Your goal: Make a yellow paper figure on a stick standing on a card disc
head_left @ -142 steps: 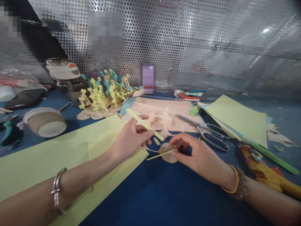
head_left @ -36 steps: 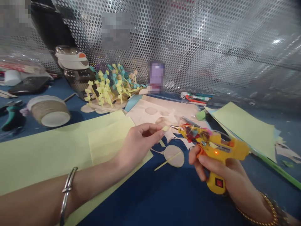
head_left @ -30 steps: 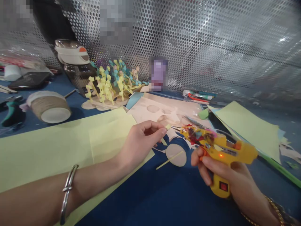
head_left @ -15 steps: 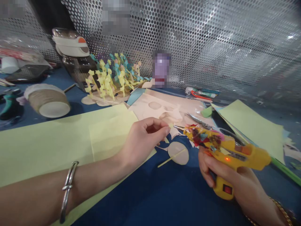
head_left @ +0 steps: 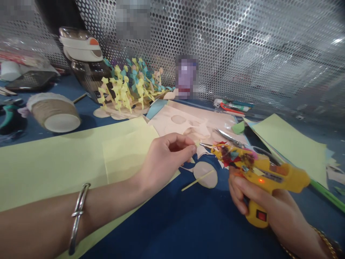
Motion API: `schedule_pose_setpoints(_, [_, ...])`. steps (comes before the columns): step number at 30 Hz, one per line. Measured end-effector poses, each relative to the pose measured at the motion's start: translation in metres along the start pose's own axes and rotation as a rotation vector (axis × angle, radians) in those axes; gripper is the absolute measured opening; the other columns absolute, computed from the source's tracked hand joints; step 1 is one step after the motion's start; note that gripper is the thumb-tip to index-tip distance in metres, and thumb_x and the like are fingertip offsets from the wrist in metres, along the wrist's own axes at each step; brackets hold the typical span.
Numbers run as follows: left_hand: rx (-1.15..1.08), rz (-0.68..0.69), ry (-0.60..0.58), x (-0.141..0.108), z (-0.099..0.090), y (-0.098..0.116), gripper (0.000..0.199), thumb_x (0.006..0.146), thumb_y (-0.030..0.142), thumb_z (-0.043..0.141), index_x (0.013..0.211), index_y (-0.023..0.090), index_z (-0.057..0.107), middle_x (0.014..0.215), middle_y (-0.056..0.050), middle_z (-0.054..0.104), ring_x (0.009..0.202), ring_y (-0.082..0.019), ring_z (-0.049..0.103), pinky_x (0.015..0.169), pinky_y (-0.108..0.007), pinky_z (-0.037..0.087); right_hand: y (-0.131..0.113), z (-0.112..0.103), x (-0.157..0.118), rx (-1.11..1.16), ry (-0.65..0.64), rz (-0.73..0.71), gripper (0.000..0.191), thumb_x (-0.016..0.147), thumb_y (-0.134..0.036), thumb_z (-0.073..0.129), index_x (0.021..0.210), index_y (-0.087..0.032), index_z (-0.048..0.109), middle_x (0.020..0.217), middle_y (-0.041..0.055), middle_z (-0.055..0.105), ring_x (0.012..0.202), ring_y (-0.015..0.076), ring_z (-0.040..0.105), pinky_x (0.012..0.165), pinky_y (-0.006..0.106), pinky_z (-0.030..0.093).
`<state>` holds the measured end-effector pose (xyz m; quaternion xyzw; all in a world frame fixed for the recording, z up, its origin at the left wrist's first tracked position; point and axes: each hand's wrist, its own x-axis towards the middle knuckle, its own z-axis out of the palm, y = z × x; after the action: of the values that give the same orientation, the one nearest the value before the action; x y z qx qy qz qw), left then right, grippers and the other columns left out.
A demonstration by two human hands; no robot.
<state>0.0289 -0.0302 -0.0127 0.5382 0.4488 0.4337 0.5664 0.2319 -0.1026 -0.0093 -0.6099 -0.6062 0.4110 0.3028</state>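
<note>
In the head view, the two hands are apart, each clamped on something. The left hand [head_left: 165, 163] pinches a small yellow paper bit [head_left: 197, 143] between thumb and fingertips, most of it hidden. The right hand [head_left: 285, 212] grips the yellow glue gun [head_left: 272, 176] by its handle. The gun points left, its orange light on, its metal nozzle [head_left: 206, 145] at the paper bit; whether they touch, I cannot tell.

Below the nozzle, a pale disc [head_left: 209, 181] lies on the blue bench [head_left: 161, 230], with a thin yellow strip [head_left: 198, 180] across it, one end reaching past the edge. The left forearm passes over yellow sheets [head_left: 54, 162]. Beyond the hands lie pink sheets [head_left: 185, 111] with cut-out shapes and, partly behind the gun, the scissors [head_left: 229, 137]. Markers [head_left: 234, 107] lie farther back, near a metal screen [head_left: 221, 46].

To the left of the pink sheets, paper stars [head_left: 120, 88] stand on stems in a pale base, beside a dark jar [head_left: 88, 77]. A tan cup [head_left: 56, 111] lies tilted nearer the camera. On the right, a paper stack [head_left: 291, 144] lies beside a green stick [head_left: 327, 194].
</note>
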Motion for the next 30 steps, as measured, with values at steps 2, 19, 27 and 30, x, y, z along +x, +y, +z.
schedule_pose_setpoints(2, [0.0, -0.003, -0.001, 0.0, -0.0001, -0.0001, 0.01, 0.075, 0.025, 0.068, 0.077, 0.016, 0.064, 0.068, 0.002, 0.065, 0.058, -0.007, 0.058, 0.051, -0.014, 0.047, 0.0006, 0.0003, 0.0, -0.004, 0.01, 0.0, 0.05, 0.087, -0.052, 0.045, 0.046, -0.022, 0.046, 0.047, 0.0008, 0.05, 0.049, 0.0142, 0.048, 0.052, 0.028, 0.041])
schedule_pose_setpoints(19, [-0.005, -0.005, -0.02, -0.0009, -0.001, -0.0008, 0.009, 0.076, 0.024, 0.067, 0.077, 0.015, 0.064, 0.068, 0.003, 0.064, 0.058, -0.005, 0.057, 0.051, -0.011, 0.047, -0.0025, 0.0017, 0.0012, -0.018, 0.019, 0.009, 0.051, 0.084, -0.053, 0.046, 0.044, -0.021, 0.046, 0.045, 0.0022, 0.049, 0.047, 0.0143, 0.048, 0.046, 0.026, 0.041])
schedule_pose_setpoints(27, [0.0, -0.006, -0.013, -0.0006, -0.0007, -0.0004, 0.01, 0.076, 0.025, 0.067, 0.078, 0.015, 0.064, 0.068, 0.004, 0.065, 0.058, -0.005, 0.058, 0.051, -0.011, 0.047, -0.0012, 0.001, -0.001, -0.011, 0.032, 0.019, 0.05, 0.083, -0.053, 0.048, 0.045, -0.021, 0.046, 0.045, 0.0018, 0.049, 0.046, 0.014, 0.048, 0.046, 0.026, 0.041])
schedule_pose_setpoints(30, [0.01, -0.014, -0.013, -0.0008, -0.0006, -0.0002, 0.011, 0.076, 0.025, 0.067, 0.079, 0.016, 0.064, 0.069, 0.004, 0.065, 0.058, -0.005, 0.058, 0.051, -0.01, 0.047, 0.0, 0.0003, -0.0014, -0.011, 0.037, 0.012, 0.049, 0.084, -0.053, 0.048, 0.046, -0.021, 0.046, 0.045, 0.0016, 0.049, 0.046, 0.0138, 0.048, 0.046, 0.026, 0.042])
